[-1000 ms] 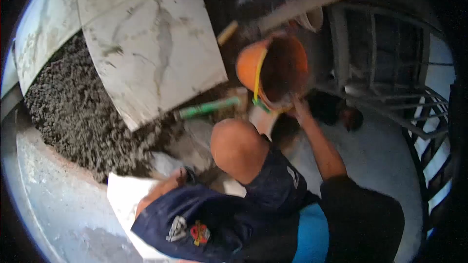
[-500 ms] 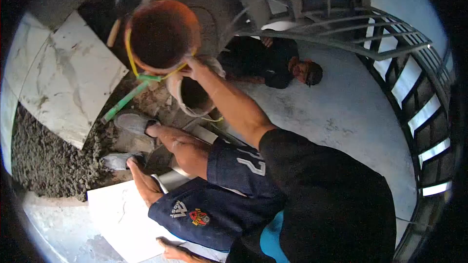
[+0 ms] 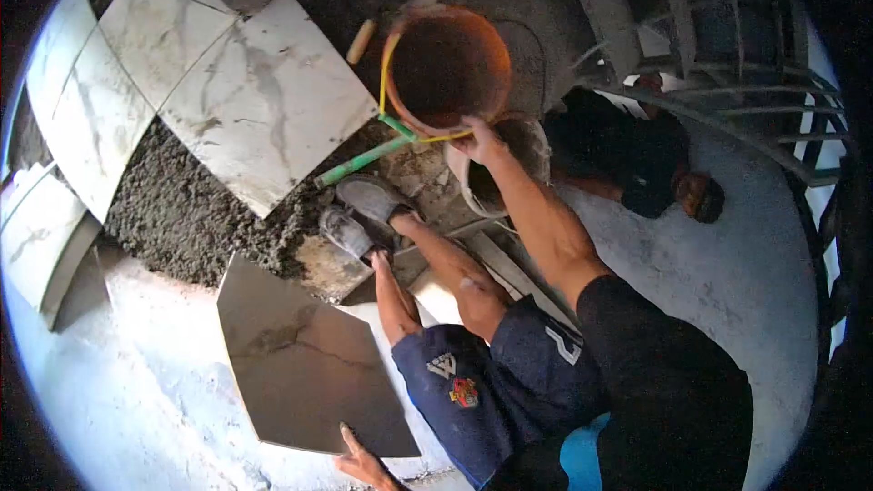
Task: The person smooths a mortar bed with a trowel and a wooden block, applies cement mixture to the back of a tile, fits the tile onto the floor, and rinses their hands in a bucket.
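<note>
Head view: from where I stand, the left hand (image 3: 362, 465) grasps a tile (image 3: 300, 359) near the grey mortar (image 3: 186, 209), the right hand (image 3: 482, 141) an orange bucket (image 3: 496, 59) at its rim; held one-handed, the tile could slip and chip.

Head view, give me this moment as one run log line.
right hand: at rim of orange bucket | left hand: at edge of dark tile | mortar: exposed beside pale tiles
</note>
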Motion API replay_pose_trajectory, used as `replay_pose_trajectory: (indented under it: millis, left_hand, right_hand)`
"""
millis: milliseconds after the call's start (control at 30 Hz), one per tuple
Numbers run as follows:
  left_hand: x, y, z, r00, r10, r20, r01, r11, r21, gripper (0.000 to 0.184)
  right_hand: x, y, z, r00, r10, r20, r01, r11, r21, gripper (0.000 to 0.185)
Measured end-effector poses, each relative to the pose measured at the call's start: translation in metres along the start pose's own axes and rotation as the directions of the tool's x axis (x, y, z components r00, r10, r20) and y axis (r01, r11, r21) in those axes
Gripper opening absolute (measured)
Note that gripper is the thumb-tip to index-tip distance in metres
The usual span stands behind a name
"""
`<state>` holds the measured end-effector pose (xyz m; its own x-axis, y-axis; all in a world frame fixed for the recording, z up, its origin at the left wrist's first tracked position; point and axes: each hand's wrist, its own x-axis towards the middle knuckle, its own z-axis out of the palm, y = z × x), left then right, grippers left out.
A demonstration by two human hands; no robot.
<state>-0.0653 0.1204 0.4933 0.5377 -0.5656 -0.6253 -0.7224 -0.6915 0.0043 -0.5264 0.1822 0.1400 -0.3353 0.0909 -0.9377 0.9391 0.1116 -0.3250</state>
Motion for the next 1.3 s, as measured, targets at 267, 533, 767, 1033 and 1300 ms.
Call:
replay_pose_trajectory:
  millis: [267,533,767,1033,1300]
  left_hand:
    - [-0.017,0.016,-0.037,0.763,0.579,0.288,-0.617,0.785,0.055,0.031]
    - [-0.037,0.081,-0.057,0.359,0.826,0.435,-0.92,0.391,0.018,0.055]
    - [-0.039,0.059,-0.047,0.044,0.789,0.612,-0.996,-0.014,0.089,0.055]
    - [0.035,0.069,-0.03,-0.093,0.601,0.793,-0.967,0.136,-0.217,0.09]
    - [0.149,0.156,0.026,0.316,0.253,0.914,-0.026,0.966,-0.258,0.061]
  right_hand:
    - [-0.138,-0.009,0.03,0.954,0.093,0.285,0.098,0.801,-0.59,0.059]
    - [-0.328,0.006,0.048,0.593,0.583,0.555,-0.333,0.806,-0.49,0.075]
    - [-0.383,0.011,-0.015,0.822,0.424,0.38,-0.14,0.797,-0.587,0.054]
    - [-0.412,0.036,-0.055,0.867,0.191,0.461,0.0,0.924,-0.382,0.05]
    - [-0.401,0.0,-0.074,0.604,-0.118,0.788,0.517,0.811,-0.275,0.059]
